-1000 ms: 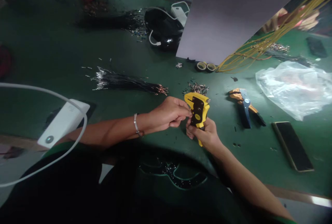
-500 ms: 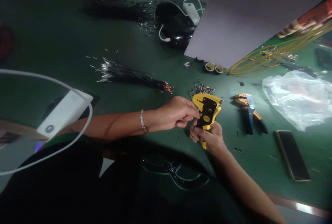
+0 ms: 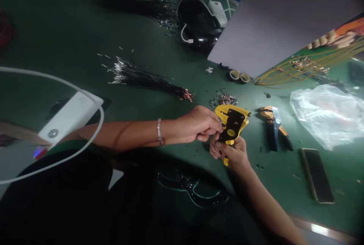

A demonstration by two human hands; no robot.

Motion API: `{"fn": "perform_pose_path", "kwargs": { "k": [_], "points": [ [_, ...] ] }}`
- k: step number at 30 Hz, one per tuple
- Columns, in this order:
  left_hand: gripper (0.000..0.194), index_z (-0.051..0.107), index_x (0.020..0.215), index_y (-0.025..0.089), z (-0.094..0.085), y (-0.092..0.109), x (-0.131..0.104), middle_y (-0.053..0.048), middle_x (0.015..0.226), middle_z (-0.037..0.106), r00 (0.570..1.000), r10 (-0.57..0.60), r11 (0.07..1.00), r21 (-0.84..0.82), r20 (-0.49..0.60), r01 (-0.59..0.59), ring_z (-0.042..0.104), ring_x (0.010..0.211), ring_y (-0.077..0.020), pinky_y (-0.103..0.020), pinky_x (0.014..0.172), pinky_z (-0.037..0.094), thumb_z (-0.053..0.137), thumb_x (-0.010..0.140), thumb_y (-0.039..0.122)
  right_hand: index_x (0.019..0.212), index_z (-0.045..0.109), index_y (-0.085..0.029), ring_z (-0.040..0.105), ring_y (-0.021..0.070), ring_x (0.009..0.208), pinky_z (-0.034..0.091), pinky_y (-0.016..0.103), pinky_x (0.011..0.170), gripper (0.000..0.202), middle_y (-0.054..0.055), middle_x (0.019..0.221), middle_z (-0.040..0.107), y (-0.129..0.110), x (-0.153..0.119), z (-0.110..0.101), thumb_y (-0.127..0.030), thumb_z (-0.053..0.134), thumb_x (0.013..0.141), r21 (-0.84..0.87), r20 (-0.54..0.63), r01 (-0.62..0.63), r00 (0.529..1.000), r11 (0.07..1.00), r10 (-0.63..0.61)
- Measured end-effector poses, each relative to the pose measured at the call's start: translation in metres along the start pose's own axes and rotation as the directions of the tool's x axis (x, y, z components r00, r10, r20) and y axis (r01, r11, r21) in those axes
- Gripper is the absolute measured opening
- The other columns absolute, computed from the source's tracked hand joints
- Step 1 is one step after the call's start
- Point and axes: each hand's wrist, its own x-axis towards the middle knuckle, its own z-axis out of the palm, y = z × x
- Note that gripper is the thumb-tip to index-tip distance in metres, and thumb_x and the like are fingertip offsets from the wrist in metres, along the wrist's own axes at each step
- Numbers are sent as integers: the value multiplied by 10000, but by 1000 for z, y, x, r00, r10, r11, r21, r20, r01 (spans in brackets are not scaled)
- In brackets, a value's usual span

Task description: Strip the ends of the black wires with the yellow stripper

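Note:
My right hand (image 3: 231, 150) is wrapped round the handles of a yellow and black wire stripper (image 3: 232, 120), held upright over the bench. Against the left side of its head, my left hand (image 3: 203, 124) is closed in a pinch, with a bracelet on the wrist. What lies between those fingertips is too small to make out. Just beyond the tool is a pile of small cut bits (image 3: 226, 99). To the left lies a bundle of black wires (image 3: 150, 80), with silvery tips at one end and coppery ones at the other.
A second wire stripper (image 3: 274, 124), a phone (image 3: 317, 177) and a clear plastic bag (image 3: 330, 114) lie at right. Behind stand two tape rolls (image 3: 239, 76) and a grey panel (image 3: 278, 21). Another person's hand (image 3: 332, 40) is by yellow wires (image 3: 301, 71). A white cable (image 3: 101, 118) loops at left.
The view has shifted slightly, so most bench items sit a little further right. Both hands keep nearly the same pose at the wire stripper.

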Motion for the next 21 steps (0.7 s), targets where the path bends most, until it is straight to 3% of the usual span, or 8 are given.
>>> {"fn": "perform_pose_path", "kwargs": {
  "k": [7, 11, 17, 21],
  "points": [
    [219, 540, 615, 116, 3, -1, -4, 81, 348, 346, 998, -6, 997, -76, -56, 2, 243, 312, -16, -179, 340, 162, 537, 739, -64, 806, 600, -169, 452, 93, 409, 385, 247, 392, 103, -32, 566, 537, 0, 0, -3, -166, 693, 761, 33, 39, -43, 998, 999, 42],
    [210, 538, 613, 122, 0, -3, -3, 87, 364, 332, 1000, 12, 995, -98, -27, -14, 254, 324, -13, -179, 348, 161, 581, 737, -41, 807, 594, -163, 456, 97, 420, 383, 250, 398, 124, -31, 567, 533, -2, 0, -2, -167, 702, 747, 54, 65, -63, 996, 997, 60],
    [198, 547, 624, 122, -2, -5, -4, 82, 401, 345, 1000, 19, 994, -111, 1, -19, 254, 338, -4, -171, 360, 155, 597, 740, -30, 755, 587, -155, 433, 90, 387, 359, 240, 368, 162, -43, 521, 503, -5, 1, 0, -200, 734, 703, 62, 39, -70, 997, 996, 68],
    [193, 558, 632, 120, -3, -5, -4, 76, 402, 343, 1000, 18, 992, -123, 19, -16, 245, 349, -12, -178, 366, 160, 575, 742, -38, 754, 588, -168, 442, 95, 380, 375, 248, 371, 138, -46, 505, 503, -4, 0, 1, -201, 719, 725, -21, -12, -13, 1000, 1000, 13]
  ]
}}
